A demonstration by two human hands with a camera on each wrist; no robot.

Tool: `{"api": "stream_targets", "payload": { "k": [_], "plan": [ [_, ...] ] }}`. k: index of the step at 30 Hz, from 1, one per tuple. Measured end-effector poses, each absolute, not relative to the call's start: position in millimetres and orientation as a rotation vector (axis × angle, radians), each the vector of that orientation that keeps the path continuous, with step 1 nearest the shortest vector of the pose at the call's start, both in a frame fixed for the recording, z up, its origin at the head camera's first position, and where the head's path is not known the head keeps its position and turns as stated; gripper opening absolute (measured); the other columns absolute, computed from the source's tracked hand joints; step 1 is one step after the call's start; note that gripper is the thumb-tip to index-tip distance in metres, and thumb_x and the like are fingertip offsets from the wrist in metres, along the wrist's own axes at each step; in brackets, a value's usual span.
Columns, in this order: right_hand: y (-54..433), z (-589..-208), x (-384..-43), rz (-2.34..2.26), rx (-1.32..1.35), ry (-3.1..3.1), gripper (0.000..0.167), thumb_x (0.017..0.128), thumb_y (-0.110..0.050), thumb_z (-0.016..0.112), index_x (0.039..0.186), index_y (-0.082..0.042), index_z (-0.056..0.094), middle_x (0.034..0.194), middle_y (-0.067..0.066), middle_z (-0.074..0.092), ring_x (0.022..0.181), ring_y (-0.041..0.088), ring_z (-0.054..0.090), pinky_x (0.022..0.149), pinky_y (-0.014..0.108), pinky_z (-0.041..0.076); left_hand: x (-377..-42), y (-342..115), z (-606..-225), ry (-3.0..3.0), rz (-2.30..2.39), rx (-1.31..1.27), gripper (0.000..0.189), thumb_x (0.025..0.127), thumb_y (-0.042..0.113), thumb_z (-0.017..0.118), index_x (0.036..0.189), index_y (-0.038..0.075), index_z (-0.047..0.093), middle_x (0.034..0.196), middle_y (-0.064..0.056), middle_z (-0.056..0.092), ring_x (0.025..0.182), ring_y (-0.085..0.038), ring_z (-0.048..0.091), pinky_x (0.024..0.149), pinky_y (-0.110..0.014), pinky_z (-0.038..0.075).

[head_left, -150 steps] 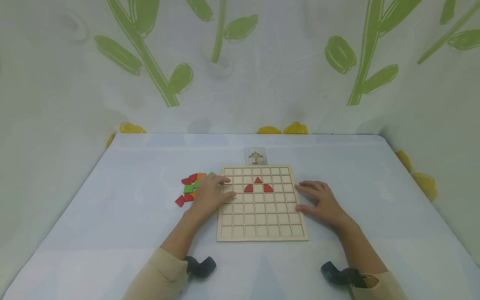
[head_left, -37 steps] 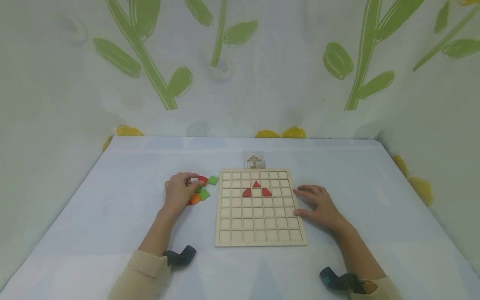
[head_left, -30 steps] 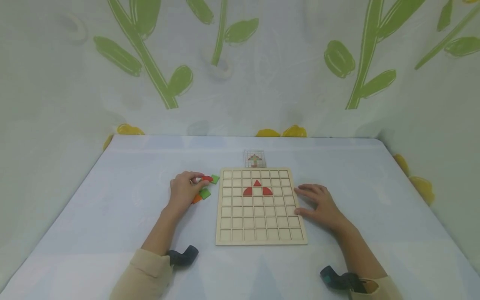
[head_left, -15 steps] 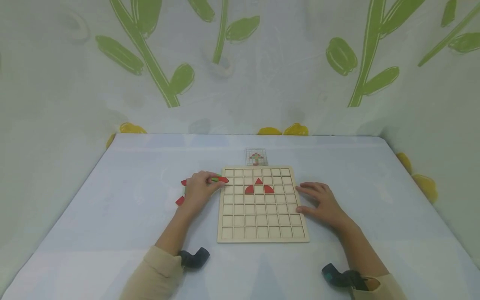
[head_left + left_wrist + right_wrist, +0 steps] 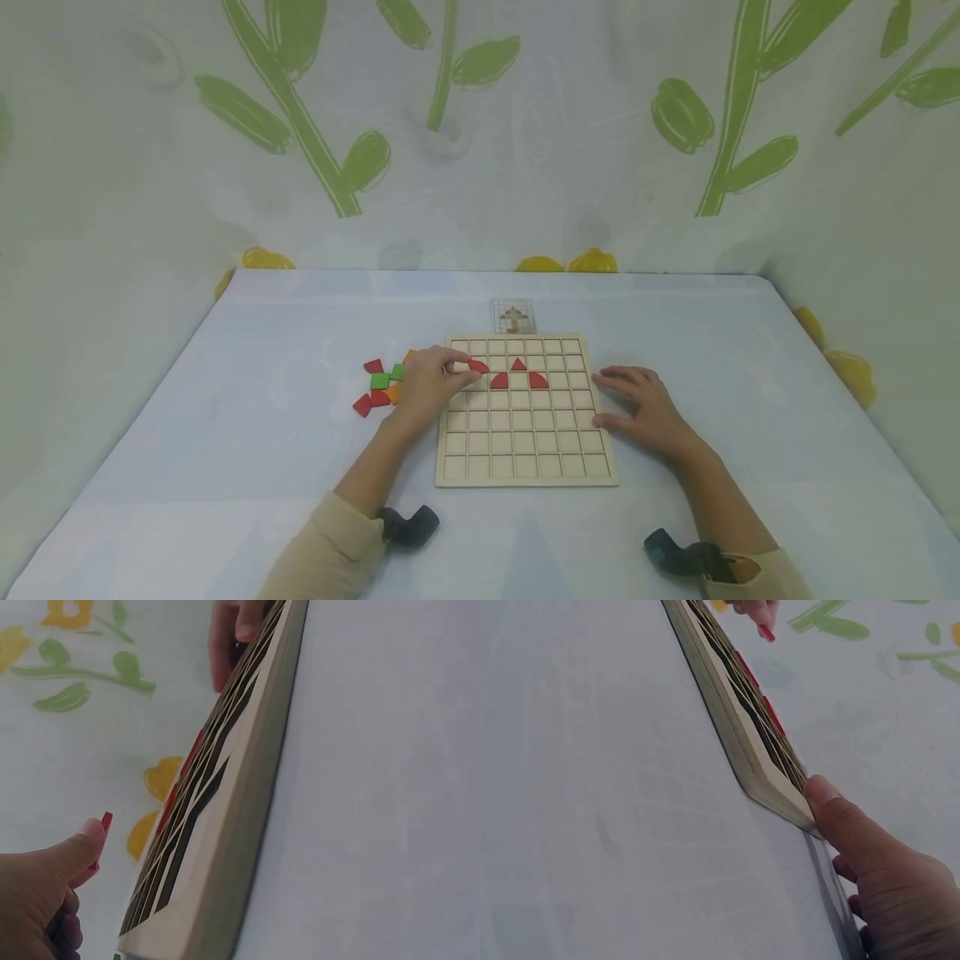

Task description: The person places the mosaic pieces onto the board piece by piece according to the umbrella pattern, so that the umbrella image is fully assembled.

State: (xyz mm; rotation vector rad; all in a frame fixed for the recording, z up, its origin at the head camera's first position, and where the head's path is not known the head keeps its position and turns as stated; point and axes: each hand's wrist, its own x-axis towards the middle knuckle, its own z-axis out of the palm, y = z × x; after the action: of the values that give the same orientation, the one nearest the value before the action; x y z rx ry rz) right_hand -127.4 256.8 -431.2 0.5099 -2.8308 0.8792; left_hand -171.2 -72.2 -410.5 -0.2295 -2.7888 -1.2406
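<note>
My left hand point(image 5: 426, 387) pinches a red piece point(image 5: 479, 367) above the wooden board point(image 5: 525, 482); my right hand point(image 5: 647, 412), fingers relaxed, touches the board's edge.

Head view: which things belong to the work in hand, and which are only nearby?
Belong to the work:
red tile in left hand
board, right hand at its edge
three tiles on it
loose tiles beside it
card, probably the pattern

Only nearby:
painted wall
wrist cameras
</note>
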Motion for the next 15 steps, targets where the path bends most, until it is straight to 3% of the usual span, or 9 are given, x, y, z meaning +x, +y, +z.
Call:
{"api": "stream_targets", "payload": {
  "k": [8, 15],
  "plan": [
    [257.3, -430.9, -125.6, 0.891, 0.509, -2.827, 0.059, 0.073, -0.03, 0.079, 0.125, -0.008, 0.061, 0.129, 0.015, 0.052, 0.122, 0.037, 0.037, 0.098, 0.059, 0.029, -163.9, -53.6, -411.9, -2.766, -1.213, -0.396, 0.034, 0.076, 0.035, 0.078, 0.101, 0.014, 0.073, 0.068, 0.003, 0.048, 0.069, -0.014, 0.043, 0.059, -0.028, 0.033],
    [257.8, -430.6, -126.5, 0.891, 0.525, -2.819, 0.058, 0.074, -0.029, 0.079, 0.125, -0.008, 0.061, 0.128, 0.015, 0.052, 0.121, 0.037, 0.037, 0.097, 0.059, 0.029, -162.5, -38.5, -414.4, -2.792, -1.305, -0.468, 0.032, 0.076, 0.037, 0.077, 0.099, 0.015, 0.073, 0.072, 0.003, 0.052, 0.075, -0.015, 0.047, 0.062, -0.028, 0.039]
  ]
}}
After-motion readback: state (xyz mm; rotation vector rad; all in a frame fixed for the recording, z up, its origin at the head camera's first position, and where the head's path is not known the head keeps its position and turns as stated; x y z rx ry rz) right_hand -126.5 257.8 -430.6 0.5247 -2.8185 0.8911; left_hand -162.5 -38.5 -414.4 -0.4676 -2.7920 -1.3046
